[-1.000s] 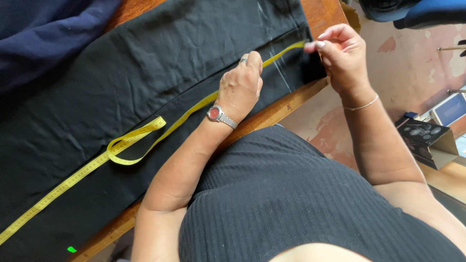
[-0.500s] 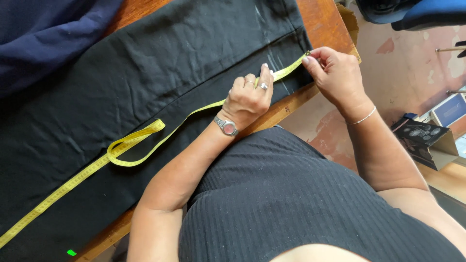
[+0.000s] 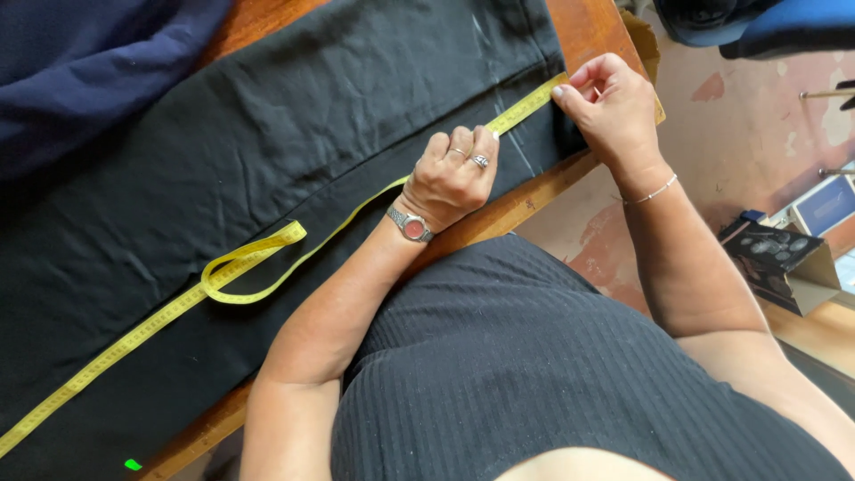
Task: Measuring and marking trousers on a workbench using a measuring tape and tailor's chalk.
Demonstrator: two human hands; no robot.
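A black cloth (image 3: 267, 160) lies flat along a wooden table (image 3: 508, 209). A yellow measuring tape (image 3: 240, 267) runs across the cloth, with a loop in its middle. My left hand (image 3: 454, 174), with rings and a red-faced wristwatch, presses the tape down onto the cloth with closed fingers. My right hand (image 3: 610, 107), with a thin bracelet, pinches the tape's end at the cloth's right edge. The stretch of tape between the two hands lies taut beside faint chalk lines.
A dark blue cloth (image 3: 98, 62) is heaped at the top left of the table. To the right of the table are a pink worn floor (image 3: 757, 151), an open cardboard box (image 3: 784, 263) and a blue thing (image 3: 775, 22) at the top right.
My right hand has lowered the tape's end from the air onto the cloth's right edge. My left hand has slid along the tape and now presses it flat.
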